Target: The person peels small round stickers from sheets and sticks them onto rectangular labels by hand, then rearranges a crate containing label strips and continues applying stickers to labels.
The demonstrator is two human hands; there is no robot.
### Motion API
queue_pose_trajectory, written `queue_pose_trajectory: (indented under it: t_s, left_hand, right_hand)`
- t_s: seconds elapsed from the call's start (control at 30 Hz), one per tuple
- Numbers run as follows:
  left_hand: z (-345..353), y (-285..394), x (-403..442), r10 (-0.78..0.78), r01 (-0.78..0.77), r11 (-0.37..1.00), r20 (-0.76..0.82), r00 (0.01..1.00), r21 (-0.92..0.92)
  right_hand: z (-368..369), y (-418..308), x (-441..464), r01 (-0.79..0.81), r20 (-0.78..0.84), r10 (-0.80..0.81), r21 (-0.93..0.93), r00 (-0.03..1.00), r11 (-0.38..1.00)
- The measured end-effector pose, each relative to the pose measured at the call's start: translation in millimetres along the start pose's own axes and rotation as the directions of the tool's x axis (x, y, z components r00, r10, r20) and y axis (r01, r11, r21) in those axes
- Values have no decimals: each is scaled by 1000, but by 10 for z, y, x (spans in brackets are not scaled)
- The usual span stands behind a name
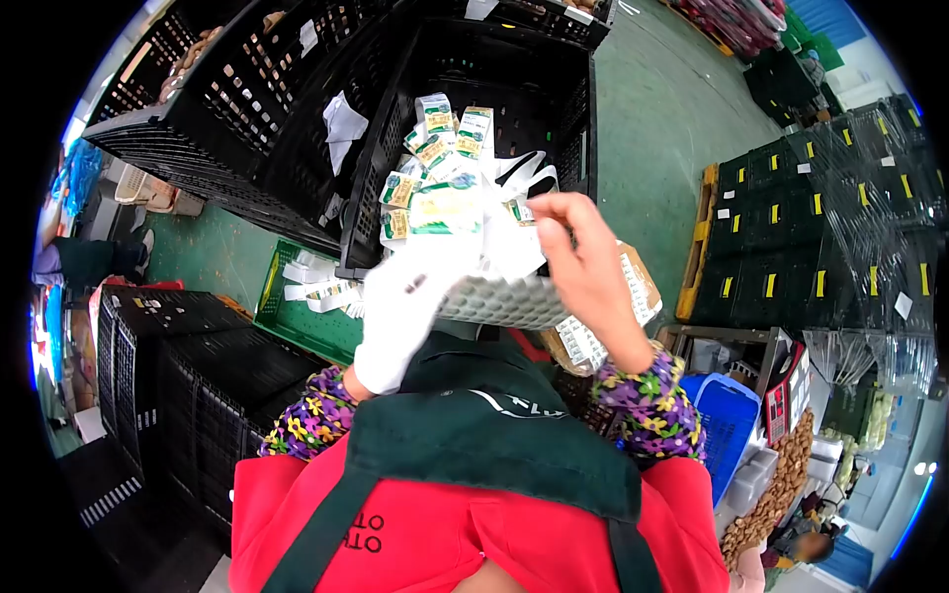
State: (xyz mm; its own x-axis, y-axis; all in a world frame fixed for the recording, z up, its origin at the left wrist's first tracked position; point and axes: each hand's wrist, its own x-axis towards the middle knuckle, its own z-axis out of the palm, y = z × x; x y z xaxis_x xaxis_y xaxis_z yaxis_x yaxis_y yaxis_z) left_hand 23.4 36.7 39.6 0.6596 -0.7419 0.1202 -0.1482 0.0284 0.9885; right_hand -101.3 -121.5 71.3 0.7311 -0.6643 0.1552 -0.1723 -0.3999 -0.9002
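My left hand [400, 311], in a white glove, is in front of a black plastic crate [346, 247]. Its closed fingers are at the lower edge of a white packet with a green-and-yellow label [445, 210]; glare and blur hide the exact grip. Bare and half curled, my right hand [588, 267] hovers by the crate's near right side, with thumb and forefinger apart and nothing visible between them. Inside the crate lie several printed label strips [432, 148] and curled white bands [524, 176]. Below the hands is a grey, bumpy surface [514, 302].
A green crate [267, 301] with more strips is at the left, near stacked black crates [188, 385]. Label sheets [583, 341] lie at the right, above a blue basket [727, 420]. Wrapped crates on a pallet [791, 227] stand farther right. Another person [89, 259] is at far left.
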Motion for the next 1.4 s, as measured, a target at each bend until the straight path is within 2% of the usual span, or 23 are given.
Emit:
queue_pose_trajectory:
  t_s: [0.03, 0.1, 0.13, 0.23, 0.27, 0.33, 0.4, 0.47, 0.57, 0.67, 0.7, 0.8, 0.87, 0.9, 0.97, 1.03, 1.1, 1.17, 1.2, 1.23, 1.3, 1.37, 1.4]
  left_hand:
    - [-77, -15, 38, -141, 133, 980, -45, 989, -149]
    - [-173, -42, 114, -225, 212, 965, -74, 971, -151]
    - [-188, -44, 136, -227, 214, 966, -79, 971, -145]
    - [-164, -90, 155, -158, 142, 977, -96, 983, -157]
    - [-139, -60, 164, -156, 141, 978, -91, 984, -155]
    - [-98, 7, 177, -200, 175, 961, -100, 975, -215]
    - [-114, -13, 197, -205, 183, 965, -106, 973, -186]
    - [-114, -38, 194, -210, 191, 969, -115, 971, -158]
    - [-94, -84, 166, -145, 135, 987, -129, 981, -82]
    - [-66, -86, 151, -120, 110, 989, -108, 987, -96]
    - [-45, -57, 153, -115, 101, 986, -103, 988, -132]
    - [-39, -14, 160, -84, 69, 987, -103, 991, -142]
    - [-53, -6, 175, -61, 47, 992, -112, 992, -119]
    - [-61, 2, 180, -109, 96, 988, -108, 988, -119]
    - [-66, 6, 191, -157, 144, 982, -109, 982, -118]
    - [-73, -14, 220, -270, 258, 958, -92, 958, -127]
    - [-69, -93, 257, -285, 264, 949, -109, 952, -172]
    - [-75, -96, 255, -304, 273, 937, -126, 944, -216]
    - [-65, -49, 240, -238, 223, 962, -84, 967, -158]
    - [-39, -18, 218, -174, 170, 980, -34, 984, -101]
    - [70, -12, 170, -66, 71, 988, 44, 997, -135]
    - [87, 12, 123, 76, -80, 997, 270, 960, 6]
    - [114, -79, 92, 113, -125, 992, 302, 947, 20]
  right_hand:
    - [-105, 19, -41, 0, 1, 0, -1, 1000, 1000]
    - [-256, 41, -123, 257, 183, -202, -364, 962, 895]
    - [-213, 1, -173, 300, 167, -250, -461, 954, 836]
    - [-158, 57, -215, 270, 127, -238, -447, 963, 853]
    - [-146, 121, -222, 234, 58, -231, -410, 971, 882]
    - [-182, 115, -244, 181, 54, -175, -441, 983, 879]
    - [-216, 114, -258, 130, 51, -119, -472, 992, 872]
    - [-234, 114, -260, 247, 129, -211, -522, 969, 816]
    - [-261, 94, -184, 289, 156, -243, -541, 957, 790]
    - [-147, -58, -91, 384, 77, -390, -432, 917, 816]
    - [-131, -67, -76, 383, 76, -390, -431, 918, 817]
    - [-107, -73, -50, 431, 169, -402, -480, 900, 764]
    - [-99, -39, -33, 504, 243, -451, -560, 859, 658]
    - [-74, -8, -33, 510, 249, -453, -556, 856, 657]
    - [-20, 75, -65, 604, 184, -666, -637, 723, 479]
    - [-31, 130, -142, 633, 185, -698, -621, 692, 463]
    - [-29, 139, -150, 667, 186, -735, -602, 652, 438]
    - [-12, 138, -140, 477, -117, -557, -391, 823, 787]
    - [-22, -48, -142, 50, -179, -41, 48, 983, 998]
    - [-20, -260, -25, -71, -122, 136, 432, 983, 899]
    - [-46, -306, 136, -322, 232, 228, 576, 946, 751]
    - [130, -319, 328, -418, 363, 245, 543, 899, 729]
    - [163, -285, 429, -232, 232, 108, 613, 967, 755]
